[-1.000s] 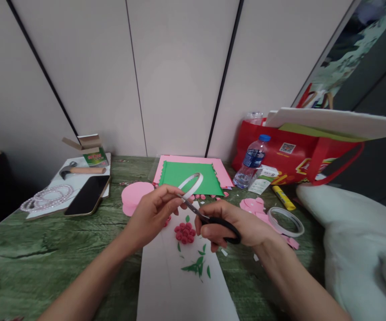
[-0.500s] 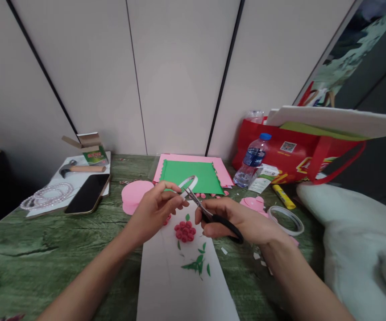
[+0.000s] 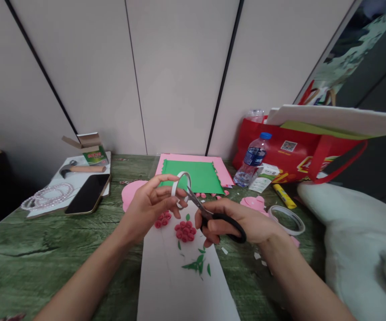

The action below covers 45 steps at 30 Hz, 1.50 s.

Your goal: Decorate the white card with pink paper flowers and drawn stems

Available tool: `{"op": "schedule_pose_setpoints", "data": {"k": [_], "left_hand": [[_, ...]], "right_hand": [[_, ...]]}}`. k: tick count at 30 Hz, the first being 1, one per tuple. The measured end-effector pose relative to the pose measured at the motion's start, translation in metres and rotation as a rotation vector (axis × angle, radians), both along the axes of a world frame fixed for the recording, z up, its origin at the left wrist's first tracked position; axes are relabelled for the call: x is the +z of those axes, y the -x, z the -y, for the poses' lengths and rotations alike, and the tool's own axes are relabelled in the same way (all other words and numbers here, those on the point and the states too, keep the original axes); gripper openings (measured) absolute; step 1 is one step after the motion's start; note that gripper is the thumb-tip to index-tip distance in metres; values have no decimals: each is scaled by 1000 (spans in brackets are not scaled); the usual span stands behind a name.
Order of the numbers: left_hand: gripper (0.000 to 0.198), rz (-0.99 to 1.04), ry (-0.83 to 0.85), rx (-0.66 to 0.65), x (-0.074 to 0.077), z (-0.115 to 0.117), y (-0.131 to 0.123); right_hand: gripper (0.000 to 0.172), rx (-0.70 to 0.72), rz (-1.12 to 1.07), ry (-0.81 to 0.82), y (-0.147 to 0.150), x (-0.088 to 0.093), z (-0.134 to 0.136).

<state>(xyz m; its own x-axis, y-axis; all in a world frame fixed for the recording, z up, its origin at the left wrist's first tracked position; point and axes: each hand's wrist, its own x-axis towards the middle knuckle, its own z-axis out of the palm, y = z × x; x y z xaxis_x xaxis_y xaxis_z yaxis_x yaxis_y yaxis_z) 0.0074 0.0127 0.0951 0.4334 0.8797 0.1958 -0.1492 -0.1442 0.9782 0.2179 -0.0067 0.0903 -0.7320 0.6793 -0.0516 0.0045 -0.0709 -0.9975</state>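
Note:
My left hand (image 3: 149, 205) pinches a small white tape roll (image 3: 180, 185), held upright above the green marbled table (image 3: 45, 249). My right hand (image 3: 236, 220) grips black-handled scissors (image 3: 213, 213), whose blades point up-left and touch the tape roll. Below both hands lies a long white card (image 3: 176, 285) carrying a cluster of small red paper rosettes (image 3: 185, 232) and several green paper leaves (image 3: 197, 265). A few more red rosettes (image 3: 162, 218) sit by my left palm.
Green and pink paper sheets (image 3: 196, 174) lie behind the hands. A bigger tape ring (image 3: 286, 220), pink cut-outs (image 3: 253, 203), a yellow glue stick (image 3: 284, 196), a water bottle (image 3: 252, 160) and a red bag (image 3: 300, 156) stand right. A phone (image 3: 88, 194), beads, a hammer and a box lie left.
My left hand turned the tape roll from a flat tilt to upright and drew it closer. The scissors shifted slightly right and now meet the roll.

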Motion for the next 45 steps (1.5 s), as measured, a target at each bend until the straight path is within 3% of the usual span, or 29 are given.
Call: {"op": "schedule_pose_setpoints", "data": {"k": [7, 16, 30, 40, 45], "left_hand": [[50, -31, -12, -25, 6, 0, 3], [27, -42, -77, -70, 10, 4, 7], [20, -69, -145, -171, 7, 6, 7], [13, -205, -234, -104, 2, 4, 9], [11, -234, -250, -111, 3, 4, 10]], "right_hand": [[41, 131, -229, 87, -1, -5, 1], [47, 207, -331, 178, 4, -12, 3], [45, 153, -306, 179, 6, -11, 6], [42, 72, -261, 195, 9, -8, 9], [43, 97, -222, 193, 9, -8, 8]]}}
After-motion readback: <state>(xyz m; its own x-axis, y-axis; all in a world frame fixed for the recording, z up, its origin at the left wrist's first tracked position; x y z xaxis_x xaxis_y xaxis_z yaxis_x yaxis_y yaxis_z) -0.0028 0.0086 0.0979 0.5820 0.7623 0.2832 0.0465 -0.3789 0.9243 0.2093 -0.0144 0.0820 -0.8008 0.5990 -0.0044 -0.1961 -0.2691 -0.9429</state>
